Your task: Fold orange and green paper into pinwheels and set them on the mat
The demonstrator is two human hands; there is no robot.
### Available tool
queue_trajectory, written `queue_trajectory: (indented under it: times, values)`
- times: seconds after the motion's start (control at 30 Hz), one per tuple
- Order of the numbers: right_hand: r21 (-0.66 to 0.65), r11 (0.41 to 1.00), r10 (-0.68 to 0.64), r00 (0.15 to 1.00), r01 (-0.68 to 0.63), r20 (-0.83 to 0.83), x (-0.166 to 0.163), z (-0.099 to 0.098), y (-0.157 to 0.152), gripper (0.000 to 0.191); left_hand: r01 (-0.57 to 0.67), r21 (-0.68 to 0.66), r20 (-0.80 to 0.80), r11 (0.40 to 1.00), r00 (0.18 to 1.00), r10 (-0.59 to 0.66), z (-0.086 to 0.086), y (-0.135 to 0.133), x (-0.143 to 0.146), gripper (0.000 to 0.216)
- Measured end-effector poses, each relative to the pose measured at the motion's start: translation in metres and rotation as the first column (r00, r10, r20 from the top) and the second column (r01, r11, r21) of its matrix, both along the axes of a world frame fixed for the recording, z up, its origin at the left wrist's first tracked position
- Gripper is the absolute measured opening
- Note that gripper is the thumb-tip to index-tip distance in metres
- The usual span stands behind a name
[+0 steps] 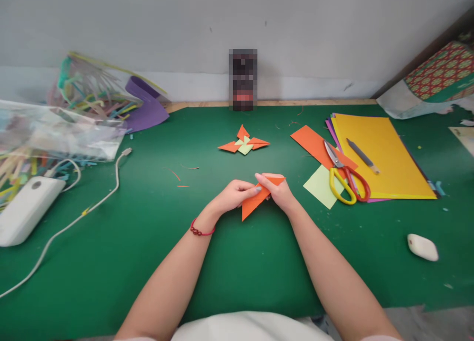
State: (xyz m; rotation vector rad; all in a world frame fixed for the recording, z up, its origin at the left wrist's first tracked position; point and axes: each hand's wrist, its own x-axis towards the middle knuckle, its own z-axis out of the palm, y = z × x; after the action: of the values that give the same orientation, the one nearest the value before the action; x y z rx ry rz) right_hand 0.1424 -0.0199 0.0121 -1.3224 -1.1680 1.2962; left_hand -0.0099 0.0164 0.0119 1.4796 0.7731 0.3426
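Both hands meet at the middle of the green table point(111, 242) around a folded orange paper piece point(252, 206). My left hand point(233, 195), with a red bracelet on its wrist, pinches the paper's left side. My right hand point(277, 190) grips its upper right part, fingers closed on the fold. A pointed orange corner sticks out below the hands. Farther back lies a finished folded shape of orange and light green paper point(244, 143), untouched.
Yellow-and-red scissors point(346, 178) lie on an orange strip point(311, 143) and a light green square point(321, 187), beside a yellow sheet stack point(385, 158) with a grey pencil point(362, 156). A white eraser point(422, 247) is right. A white device with cable point(25, 210) and bags of strips are left.
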Motion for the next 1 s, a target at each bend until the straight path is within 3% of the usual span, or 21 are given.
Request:
queue_trajectory:
  times: [0.33,0.67,0.87,1.0]
  values:
    - [0.078,0.997,0.023,1.0,-0.023,0.0,-0.0009,-0.0048,-0.0006,0.042,-0.04,-0.088,0.075,0.995,0.996,0.047,-0.0008,0.0015,0.0008,0.047]
    - [0.001,0.992,-0.128,0.973,0.13,-0.194,0.0001,-0.0106,0.003,0.041,-0.03,-0.063,0.11,0.998,0.993,0.037,0.0016,-0.0003,0.0025,0.043]
    - [0.045,0.999,0.019,0.999,-0.018,-0.035,0.0,-0.0039,0.001,0.039,-0.018,-0.104,0.114,0.994,0.993,0.03,-0.0035,0.0008,0.001,0.045]
    - [0.032,0.999,0.042,0.997,-0.04,-0.064,0.0005,-0.0032,0.0008,0.041,-0.019,-0.073,0.082,0.997,0.996,0.025,-0.0041,0.0002,0.0018,0.042]
